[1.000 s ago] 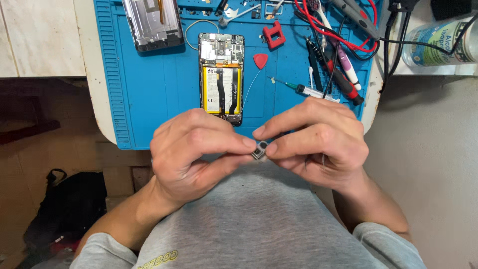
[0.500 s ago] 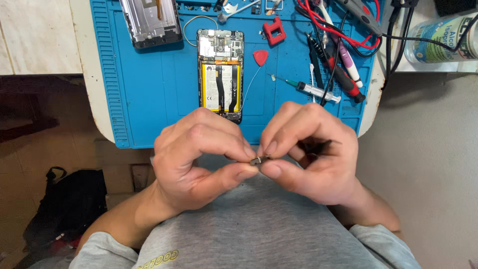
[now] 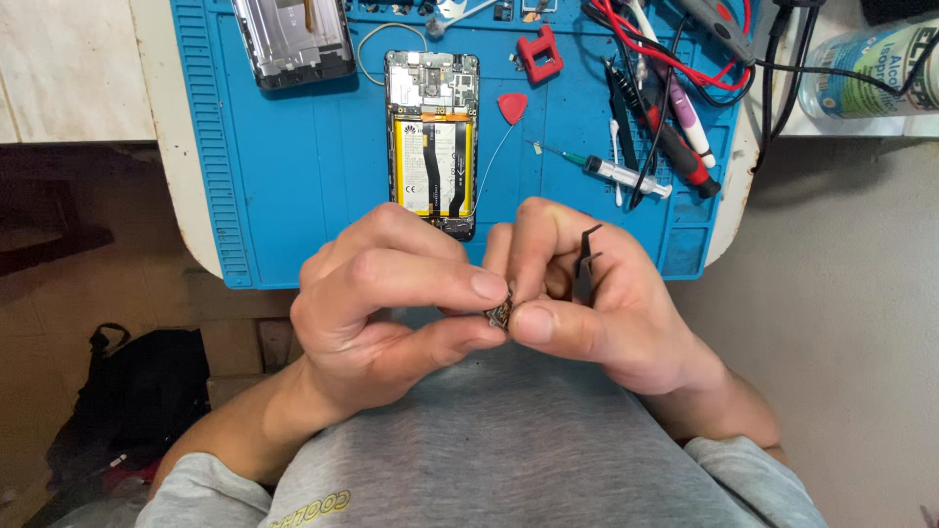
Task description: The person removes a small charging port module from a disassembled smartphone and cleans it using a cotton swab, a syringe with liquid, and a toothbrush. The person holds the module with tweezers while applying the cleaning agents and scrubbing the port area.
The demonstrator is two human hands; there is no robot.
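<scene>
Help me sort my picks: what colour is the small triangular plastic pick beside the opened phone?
Red. The small triangular plastic pick shows best in the head view.

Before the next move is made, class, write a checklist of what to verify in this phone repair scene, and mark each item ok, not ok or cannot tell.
1. Small part pinched between fingers of both hands: ok.
2. Left hand and right hand held over the lap, off the blue mat: ok.
3. Black tweezers tucked in the right hand, tips up: ok.
4. Opened phone lying flat on the mat, nothing lying on it: ok.
5. Syringe capped: cannot tell.
6. Part's orientation: cannot tell, mostly hidden.
</scene>
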